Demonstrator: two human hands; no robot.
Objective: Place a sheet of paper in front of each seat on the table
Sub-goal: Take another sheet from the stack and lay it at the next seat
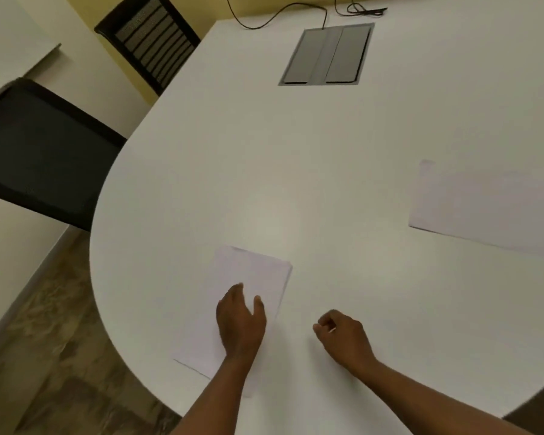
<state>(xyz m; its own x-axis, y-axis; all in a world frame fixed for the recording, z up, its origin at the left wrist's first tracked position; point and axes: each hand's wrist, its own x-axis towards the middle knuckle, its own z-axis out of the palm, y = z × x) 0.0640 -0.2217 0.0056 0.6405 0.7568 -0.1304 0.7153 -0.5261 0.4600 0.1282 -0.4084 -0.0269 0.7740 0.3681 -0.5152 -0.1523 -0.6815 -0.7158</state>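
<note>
A stack of white paper sheets (248,277) lies near the front edge of the white table (264,158). My left hand (241,321) rests flat on top of that stack, fingers spread. Just to the right, my right hand (343,337) hovers over bare tabletop with its fingers curled in and nothing visibly held. A single white sheet (484,208) lies flat at the table's right side.
Two black chairs stand at the left: a near one (41,152) by the table's curved end, a far one (151,42) behind it. A grey cable hatch (327,54) sits in the tabletop at the back, with black cables (296,11) beyond it.
</note>
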